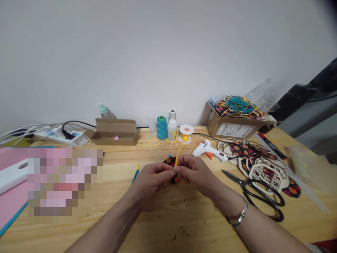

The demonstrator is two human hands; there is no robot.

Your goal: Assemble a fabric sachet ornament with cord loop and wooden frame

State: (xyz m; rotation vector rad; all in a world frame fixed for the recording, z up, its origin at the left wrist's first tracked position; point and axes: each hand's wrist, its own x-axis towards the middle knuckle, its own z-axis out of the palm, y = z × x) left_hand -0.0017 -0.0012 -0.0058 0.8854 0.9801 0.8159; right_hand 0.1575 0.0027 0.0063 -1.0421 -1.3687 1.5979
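While both hands meet just over the table [118,228], the left hand [155,175] has thumb and fingers pinched on a dark patterned fabric piece [169,161], and the right hand [196,172] has thumb and index finger closed on a yellow cord [179,151] right at that piece. Fabric sits between the hands, black with red, orange and green motifs; fingers cover part of it, so exact grip partly hidden. Silver bracelet [240,214] on right wrist. Cord runs from the fingers away to a white spool [186,129] just beyond. Beside the left hand, a teal tassel [135,175] with yellow strands lies on the wood. Near the right hand, white glue gun [209,149] with orange trigger, then black-handled scissors [243,182], tips toward the hands. Farther right, heap of pale cutouts [268,175] and more patterned pieces, scissors handles overlapping it. Back by the wall: teal thread cone [162,128], white bottle [172,129], open brown carton [116,140] to the left, and a filled cardboard box [234,128] to the right, teal and yellow strands on top. Far left, pink board [10,211]; pixelated patch beside it, contents unreadable.
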